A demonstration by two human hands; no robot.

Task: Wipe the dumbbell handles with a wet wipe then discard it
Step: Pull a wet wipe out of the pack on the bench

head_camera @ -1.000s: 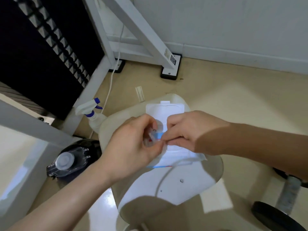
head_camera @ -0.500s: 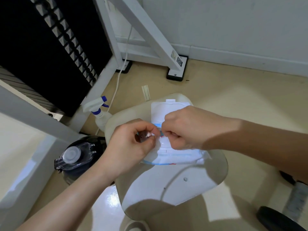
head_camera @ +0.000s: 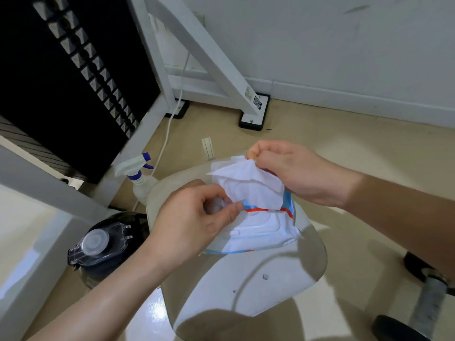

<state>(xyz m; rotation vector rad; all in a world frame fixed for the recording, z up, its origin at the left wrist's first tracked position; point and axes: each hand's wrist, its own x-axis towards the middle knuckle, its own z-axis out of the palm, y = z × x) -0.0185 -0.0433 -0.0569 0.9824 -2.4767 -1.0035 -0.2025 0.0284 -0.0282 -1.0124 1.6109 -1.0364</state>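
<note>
Head view: right hand (head_camera: 295, 173) pinches the top corner of the white wet wipe (head_camera: 251, 185), half out of the soft blue-and-white wipe pack (head_camera: 261, 232). Left hand (head_camera: 197, 222), just below-left, pinches the pack edge, presumably to anchor it. Grey-handled dumbbell (head_camera: 428, 303) lies well below the right hand, untouched.

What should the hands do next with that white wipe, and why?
Probably the right hand should pull the wet wipe up and away until it comes free. It pinches the wipe's top corner, but the wipe's lower end is not yet out of the pack, which the left hand holds steady.
</note>
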